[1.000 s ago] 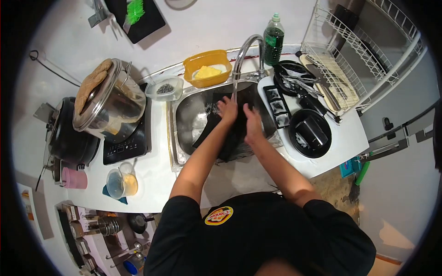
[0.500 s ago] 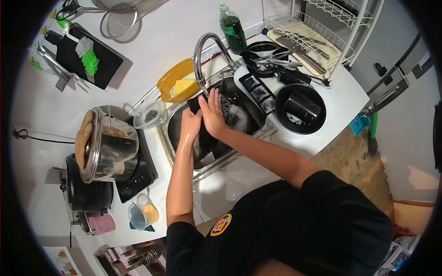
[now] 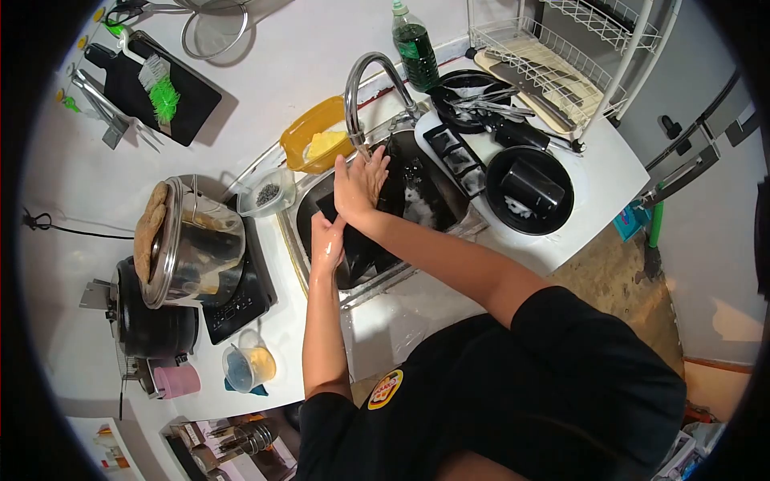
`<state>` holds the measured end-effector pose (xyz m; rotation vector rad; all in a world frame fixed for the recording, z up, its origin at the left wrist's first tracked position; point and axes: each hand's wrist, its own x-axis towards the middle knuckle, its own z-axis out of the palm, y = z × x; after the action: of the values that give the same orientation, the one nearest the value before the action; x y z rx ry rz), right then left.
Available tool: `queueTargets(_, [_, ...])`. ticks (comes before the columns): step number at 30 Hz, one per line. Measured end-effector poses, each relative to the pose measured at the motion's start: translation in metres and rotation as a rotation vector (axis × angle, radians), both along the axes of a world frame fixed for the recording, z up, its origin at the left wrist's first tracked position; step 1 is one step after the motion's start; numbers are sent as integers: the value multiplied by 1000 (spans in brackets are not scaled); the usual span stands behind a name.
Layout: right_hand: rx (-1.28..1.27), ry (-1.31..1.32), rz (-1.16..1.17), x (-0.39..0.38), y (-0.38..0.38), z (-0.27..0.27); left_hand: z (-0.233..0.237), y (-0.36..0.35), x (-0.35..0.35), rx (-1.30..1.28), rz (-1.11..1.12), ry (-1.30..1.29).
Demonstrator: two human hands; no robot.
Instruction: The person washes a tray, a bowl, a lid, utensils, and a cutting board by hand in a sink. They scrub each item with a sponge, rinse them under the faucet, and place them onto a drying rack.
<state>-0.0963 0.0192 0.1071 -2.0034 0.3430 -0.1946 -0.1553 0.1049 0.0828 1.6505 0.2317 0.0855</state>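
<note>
My left hand is over the left part of the steel sink, thumb up and wet. Its fingers are wrapped round a black flat object, whose exact shape is hard to tell against the dark sink. Under the tap, my right hand lies with its fingers stretched out against the upper part of that object. Water and suds show in the sink to the right of my hands.
Behind the sink are a yellow tray with a sponge, a clear tub and a green bottle. Right: black pans, utensils and a wire rack. Left: a glass-lidded pot and plastic cups.
My right hand has turned and shifted slightly left, its fingers now spread under the tap. My left hand sits a little lower, and less suds show in the sink.
</note>
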Motion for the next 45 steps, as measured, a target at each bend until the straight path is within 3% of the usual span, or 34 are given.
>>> queueTargets(2, [25, -78, -77, 14, -3, -13, 6, -7, -5, -226, -77, -116])
queueTargets(4, [-17, -110, -135, 32, -21, -24, 33, -9, -18, -299, -38, -25])
queueTargets(6, [272, -45, -154, 57, -59, -34, 16, 20, -19, -349, -21, -163])
queueTargets(8, [522, -27, 110, 66, -92, -56, 42, 24, -24, -444, -86, -193])
queueTargets(9, [854, -104, 252, 62, -94, -64, 40, 32, -18, -435, -70, -212])
queueTargets(10, [948, -70, 369, 59, -104, -72, 37, 36, -10, -434, -19, -196])
queueTargets(12, [1135, 17, 604, 28, -127, -48, 29, 33, 11, -83, 198, -247])
queueTargets(14, [1050, -89, 503, 26, -126, -74, -14, 24, 41, 758, 415, -370])
queueTargets(16, [878, -160, 309, 15, -121, -82, 20, -57, 33, 967, 266, 19])
queueTargets(18, [955, -111, 302, 7, -119, -86, -18, -120, 34, 1161, 247, -159])
queueTargets(20, [1108, -92, 341, 6, -126, -95, -26, -142, 35, 1133, 290, -370])
queueTargets(21, [1046, -141, 202, 7, -124, -95, -26, -139, 38, 1173, 325, -454])
queueTargets(24, [937, -200, 128, -2, -134, -81, -15, -106, 66, 1054, 586, -269])
queueTargets(26, [948, -216, 88, 3, -136, -88, -31, -53, 94, 673, 741, -34])
queueTargets(29, [892, -218, 94, -3, -133, -79, -35, -41, 93, 644, 745, 32])
queueTargets(30, [881, -215, 98, -1, -128, -79, -37, -51, 88, 816, 761, -105])
queueTargets(32, [852, -205, 105, 1, -122, -81, -40, -82, 71, 1123, 611, -281])
queueTargets(35, [576, -209, 234, 20, -112, -91, -5, -88, 38, 1295, -20, -410])
queueTargets(36, [518, -227, 288, 28, -109, -91, 12, -78, 37, 1327, -75, -374])
queueTargets(38, [312, -166, 344, 38, -92, -62, 46, -45, 46, 905, -243, -131])
queueTargets(40, [33, -155, 162, 33, -70, -28, 48, -30, 45, 724, -164, -260])
queueTargets(45, [-332, -179, 220, 44, -55, -47, 63, -12, 14, 632, 190, -237])
